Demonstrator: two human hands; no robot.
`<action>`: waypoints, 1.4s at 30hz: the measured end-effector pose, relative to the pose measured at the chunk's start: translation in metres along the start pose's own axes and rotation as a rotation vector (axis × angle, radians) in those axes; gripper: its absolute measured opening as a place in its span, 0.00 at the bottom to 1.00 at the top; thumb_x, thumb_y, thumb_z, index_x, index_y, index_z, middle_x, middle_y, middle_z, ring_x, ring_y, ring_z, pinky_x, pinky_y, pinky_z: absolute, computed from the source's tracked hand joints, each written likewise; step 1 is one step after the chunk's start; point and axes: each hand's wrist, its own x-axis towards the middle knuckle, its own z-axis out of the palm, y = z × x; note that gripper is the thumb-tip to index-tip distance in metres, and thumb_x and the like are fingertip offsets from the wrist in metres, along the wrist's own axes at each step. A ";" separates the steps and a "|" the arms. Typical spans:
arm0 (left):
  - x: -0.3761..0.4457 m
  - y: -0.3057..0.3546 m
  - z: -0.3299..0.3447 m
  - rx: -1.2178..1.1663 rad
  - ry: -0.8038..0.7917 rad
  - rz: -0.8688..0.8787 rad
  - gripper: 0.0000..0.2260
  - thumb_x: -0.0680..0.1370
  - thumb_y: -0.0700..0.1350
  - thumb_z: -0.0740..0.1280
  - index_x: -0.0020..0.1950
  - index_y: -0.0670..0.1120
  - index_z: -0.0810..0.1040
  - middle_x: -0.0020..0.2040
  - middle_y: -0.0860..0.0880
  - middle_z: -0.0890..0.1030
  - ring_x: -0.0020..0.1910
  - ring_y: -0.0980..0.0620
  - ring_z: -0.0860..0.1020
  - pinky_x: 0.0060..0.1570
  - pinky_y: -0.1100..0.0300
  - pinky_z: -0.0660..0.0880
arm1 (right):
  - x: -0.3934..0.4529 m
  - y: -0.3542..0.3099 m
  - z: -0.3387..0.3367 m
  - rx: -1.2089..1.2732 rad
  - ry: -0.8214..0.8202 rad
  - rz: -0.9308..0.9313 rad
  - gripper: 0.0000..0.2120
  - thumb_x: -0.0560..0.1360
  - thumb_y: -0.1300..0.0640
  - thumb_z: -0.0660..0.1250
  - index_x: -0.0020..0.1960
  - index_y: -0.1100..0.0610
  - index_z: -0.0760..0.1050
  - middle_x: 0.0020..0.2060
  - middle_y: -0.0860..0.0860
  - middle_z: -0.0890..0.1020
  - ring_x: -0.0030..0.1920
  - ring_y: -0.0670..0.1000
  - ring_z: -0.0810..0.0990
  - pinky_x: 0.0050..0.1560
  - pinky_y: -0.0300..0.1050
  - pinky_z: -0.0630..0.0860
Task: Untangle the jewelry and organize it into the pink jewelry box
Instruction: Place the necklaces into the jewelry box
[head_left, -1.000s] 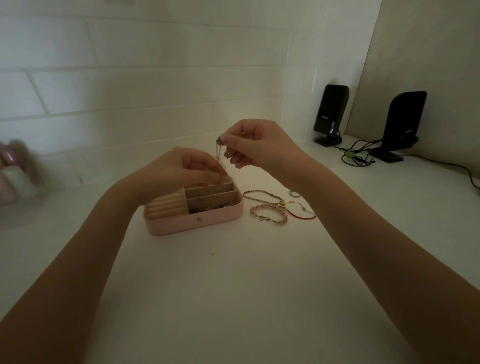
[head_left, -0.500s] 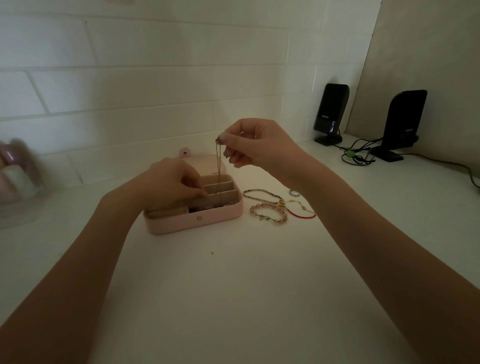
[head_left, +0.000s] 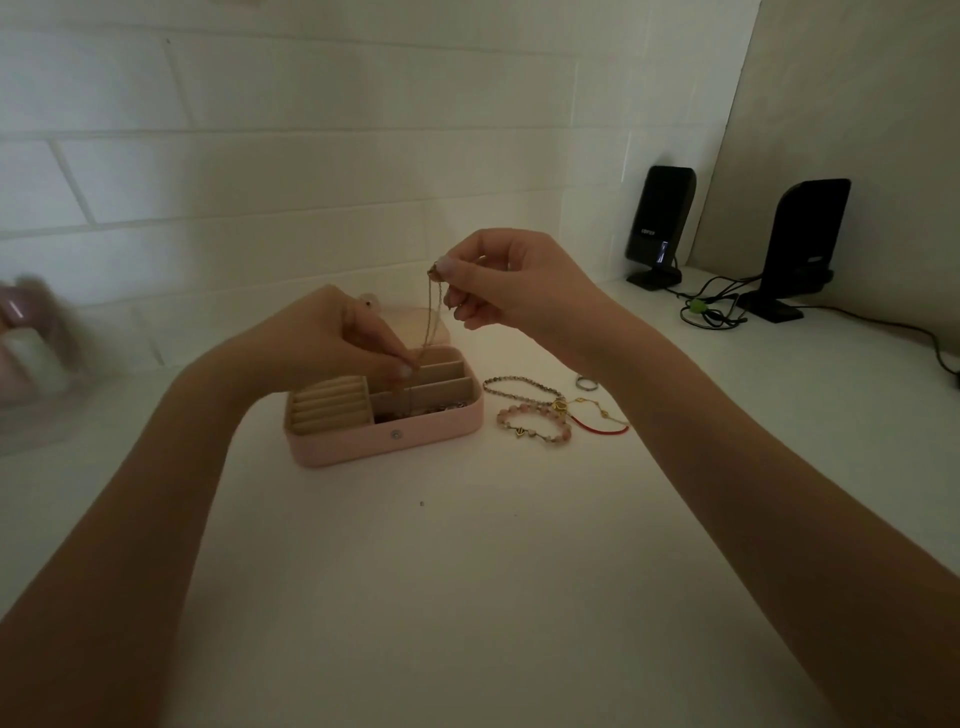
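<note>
Left hand grip: thumb and forefinger pinched on the lower part of a thin gold chain, just above the open pink jewelry box. Right hand grip: fingers curled, fingertips pinching the top of the same chain, held higher and a little to the right. Chain hangs doubled between the two hands, lower end trailing into the box's near right compartment.

Both forearms reach in from the near edge across a pale worktop. Light is dim.

Box sits at mid-distance, front wall with a small round snap. Left side holds rows of beige ring rolls; right side is split by dividers into long compartments, the nearest one holding some dark, mixed jewelry too small to make out. Lid lies open behind, mostly hidden by the hands.

Right of the box, on the worktop: pink bead bracelet, nearest; red cord bracelet with gold charms, touching it; dark beaded strand behind them; small silver ring just beyond.

Far right, by the wall: two black speakers with a tangle of cables between them. Far left: a blurred pinkish object. White brick-pattern wall behind.
</note>
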 end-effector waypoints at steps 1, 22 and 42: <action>-0.001 -0.001 -0.001 0.012 -0.045 -0.016 0.05 0.67 0.42 0.76 0.39 0.52 0.85 0.36 0.54 0.85 0.36 0.63 0.80 0.40 0.78 0.71 | 0.000 0.000 0.000 -0.003 -0.003 0.000 0.08 0.75 0.59 0.68 0.49 0.64 0.78 0.33 0.53 0.80 0.33 0.46 0.79 0.38 0.37 0.79; 0.005 -0.013 0.006 0.170 0.011 -0.063 0.08 0.70 0.42 0.74 0.42 0.56 0.83 0.35 0.60 0.82 0.30 0.68 0.76 0.35 0.75 0.69 | -0.002 -0.004 0.002 0.044 0.014 -0.051 0.09 0.75 0.61 0.67 0.50 0.67 0.78 0.34 0.54 0.80 0.33 0.47 0.79 0.40 0.40 0.80; -0.001 -0.001 0.000 -0.003 0.004 -0.089 0.06 0.74 0.36 0.67 0.38 0.39 0.81 0.22 0.53 0.76 0.19 0.60 0.69 0.23 0.74 0.64 | -0.002 0.000 0.004 0.039 -0.017 -0.031 0.07 0.75 0.61 0.67 0.49 0.65 0.78 0.33 0.54 0.80 0.33 0.47 0.79 0.40 0.40 0.80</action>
